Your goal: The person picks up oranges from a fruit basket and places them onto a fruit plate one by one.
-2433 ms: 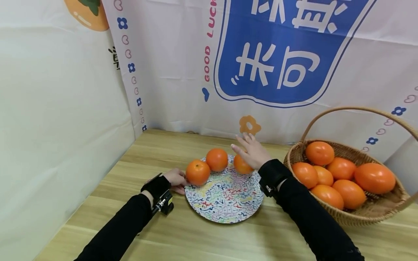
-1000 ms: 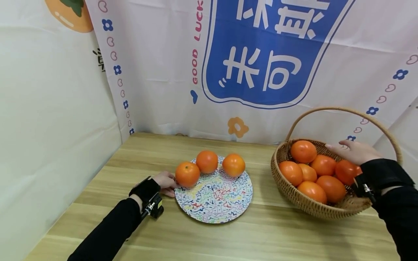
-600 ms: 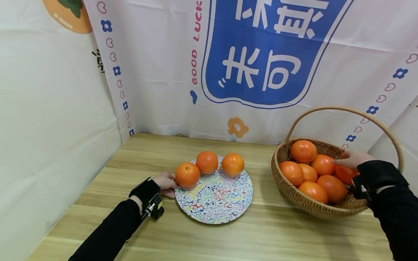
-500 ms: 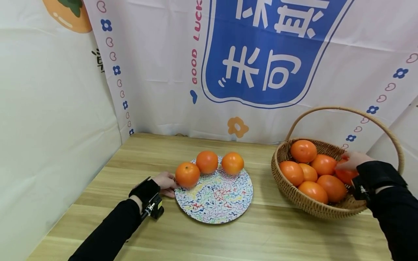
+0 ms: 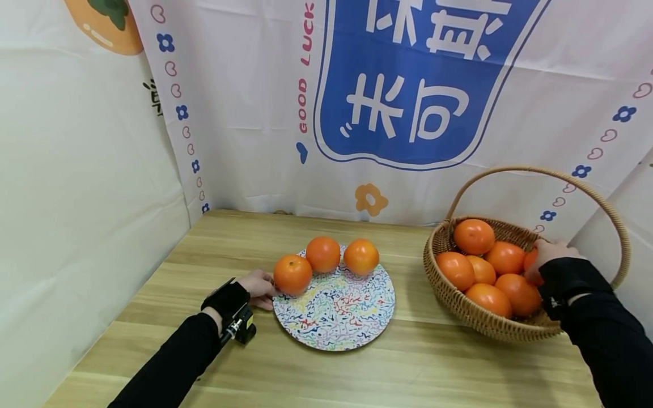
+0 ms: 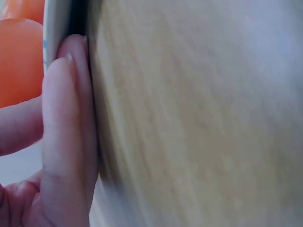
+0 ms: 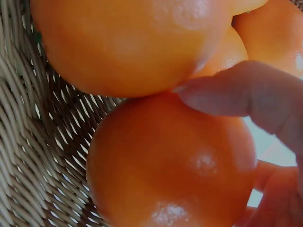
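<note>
My left hand (image 5: pixel 260 288) is at the left rim of a round plate (image 5: pixel 336 326) with a colourful squiggle pattern. In the left wrist view, fingers (image 6: pixel 66 142) lie under the plate's rim while another digit reaches over it, beside an orange (image 6: pixel 21 61). Three oranges sit along the plate's back left edge, among them a back one (image 5: pixel 323 254) and a right one (image 5: pixel 361 256). Inside the wicker basket (image 5: pixel 459 309), my right hand (image 5: pixel 557 254) grips an orange (image 7: pixel 170 165) at the right side, thumb on top. Part of that orange is hidden by the hand in the head view.
Several more oranges (image 5: pixel 474 237) fill the basket, whose tall handle (image 5: pixel 541 169) arches above the right arm. A wooden table (image 5: pixel 229 368) carries everything. Behind it hangs a printed white cloth (image 5: pixel 255 141), and a pale sheet (image 5: pixel 87 170) closes off the left.
My right hand has gone from above the plate into the basket and closed its fingers round an orange, shifting slightly right with it. My left hand stays at the plate's rim.
</note>
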The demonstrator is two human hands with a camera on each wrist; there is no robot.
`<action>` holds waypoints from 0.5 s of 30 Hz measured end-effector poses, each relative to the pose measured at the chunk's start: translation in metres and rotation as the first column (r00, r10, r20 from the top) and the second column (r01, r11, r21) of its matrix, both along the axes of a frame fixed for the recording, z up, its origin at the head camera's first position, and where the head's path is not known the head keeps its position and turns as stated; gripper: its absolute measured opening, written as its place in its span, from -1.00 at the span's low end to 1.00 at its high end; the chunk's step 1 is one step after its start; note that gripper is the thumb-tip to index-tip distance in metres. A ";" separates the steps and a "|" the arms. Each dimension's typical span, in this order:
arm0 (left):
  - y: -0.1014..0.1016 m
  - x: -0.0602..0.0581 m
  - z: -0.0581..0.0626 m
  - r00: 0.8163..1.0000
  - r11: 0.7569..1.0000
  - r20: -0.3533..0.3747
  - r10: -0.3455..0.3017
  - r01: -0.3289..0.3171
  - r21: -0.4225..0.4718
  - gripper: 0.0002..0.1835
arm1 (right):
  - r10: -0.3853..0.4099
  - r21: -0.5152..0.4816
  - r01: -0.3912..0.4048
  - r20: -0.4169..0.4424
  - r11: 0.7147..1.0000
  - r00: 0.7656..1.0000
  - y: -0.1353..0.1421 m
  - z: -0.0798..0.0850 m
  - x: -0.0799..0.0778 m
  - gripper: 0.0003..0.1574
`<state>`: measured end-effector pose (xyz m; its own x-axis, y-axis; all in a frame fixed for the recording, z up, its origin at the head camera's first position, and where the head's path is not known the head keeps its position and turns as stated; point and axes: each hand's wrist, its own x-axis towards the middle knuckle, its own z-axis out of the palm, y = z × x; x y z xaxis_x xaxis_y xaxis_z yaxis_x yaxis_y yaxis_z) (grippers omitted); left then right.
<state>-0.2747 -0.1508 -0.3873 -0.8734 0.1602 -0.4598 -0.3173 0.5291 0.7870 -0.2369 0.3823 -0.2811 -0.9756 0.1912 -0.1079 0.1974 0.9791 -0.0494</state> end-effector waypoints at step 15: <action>0.000 0.001 0.000 1.000 1.000 -0.005 -0.004 0.004 0.000 -0.75 | 0.030 0.160 -0.008 -0.141 0.987 0.990 -0.036 0.001 0.022 -0.13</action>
<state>-0.2742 -0.1513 -0.3875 -0.8751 0.1635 -0.4555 -0.3114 0.5304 0.7885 -0.2149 0.3464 -0.2800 -0.9824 0.1760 0.0625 0.1807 0.9803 0.0803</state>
